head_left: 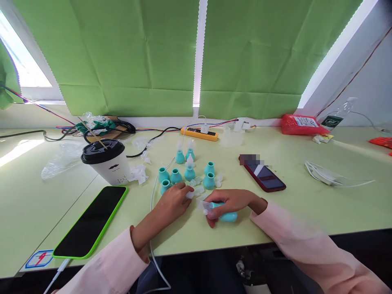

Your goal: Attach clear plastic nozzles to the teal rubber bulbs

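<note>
My right hand (pixel 229 201) is closed around a teal squeeze bulb (pixel 229 217) with a translucent nozzle at its left end. Its fingers hide part of the bulb. Closer to the group of parts, my left hand (pixel 175 203) has its fingertips closed on a small translucent plastic piece (pixel 190 194). Several hollow teal bulb-shaped pieces (pixel 175 176) stand upright just beyond it, most with their round openings facing up. One teal piece (pixel 190 173) has a translucent tip on top. More translucent bits (pixel 218 179) lie among them.
A green-edged phone (pixel 92 220) and a lidded paper cup (pixel 113 168) stand at left. Another phone (pixel 263 174) lies at right, near a white cable (pixel 324 174). An orange power strip (pixel 199 134), a red package (pixel 301 124) and a bottle (pixel 337 118) are at the back.
</note>
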Demonstrator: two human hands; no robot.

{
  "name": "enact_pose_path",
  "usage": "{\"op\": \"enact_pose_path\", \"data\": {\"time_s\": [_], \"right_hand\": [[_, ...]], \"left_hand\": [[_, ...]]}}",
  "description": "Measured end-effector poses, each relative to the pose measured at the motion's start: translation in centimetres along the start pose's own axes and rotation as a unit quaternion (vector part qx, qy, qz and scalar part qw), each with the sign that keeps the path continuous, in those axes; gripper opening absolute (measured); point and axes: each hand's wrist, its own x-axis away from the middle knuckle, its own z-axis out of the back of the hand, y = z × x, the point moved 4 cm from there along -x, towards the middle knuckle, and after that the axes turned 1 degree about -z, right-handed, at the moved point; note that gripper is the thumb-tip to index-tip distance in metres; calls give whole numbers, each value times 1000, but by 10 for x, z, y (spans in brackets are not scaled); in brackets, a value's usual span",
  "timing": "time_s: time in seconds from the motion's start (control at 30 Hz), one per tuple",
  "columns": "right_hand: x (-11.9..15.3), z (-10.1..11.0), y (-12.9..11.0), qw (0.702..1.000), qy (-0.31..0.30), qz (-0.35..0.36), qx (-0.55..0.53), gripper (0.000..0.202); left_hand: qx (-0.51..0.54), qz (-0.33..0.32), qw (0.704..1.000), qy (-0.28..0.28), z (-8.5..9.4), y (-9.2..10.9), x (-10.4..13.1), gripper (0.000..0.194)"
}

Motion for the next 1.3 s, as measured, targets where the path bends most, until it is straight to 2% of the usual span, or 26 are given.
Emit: {"op": "enact_pose_path", "data": {"time_s": [0.13,0.23,0.43,0.77,0.93,1.0,1.07,1.17,1.3], "right_hand": [[-13,1,8,982,142,11,121,21],[-15,3,13,957,209,11,199,19],[-18,7,19,933,246,19,264,22],[-21,13,25,911,297,16,286,26],[-19,11,23,903,320,16,286,24],[-18,11,20,900,334,8,280,25],[-16,10,18,898,346,4,271,26],[-15,8,14,900,360,14,244,26],[-17,8,18,910,391,27,133,28]], "left_hand": [[-64,1,998,-27,-6,-4,0,26],[-59,1,998,-24,-6,-3,0,26],[-69,8,998,-10,-4,1,0,13],[-137,-38,990,12,-11,0,-2,22],[-225,-27,973,-41,-12,4,-4,24],[-238,-30,969,-64,-13,4,-4,24],[-238,-34,969,-64,-13,3,-4,23],[-207,-45,977,-13,-10,4,-3,19],[-49,-54,988,135,8,10,3,17]]}}
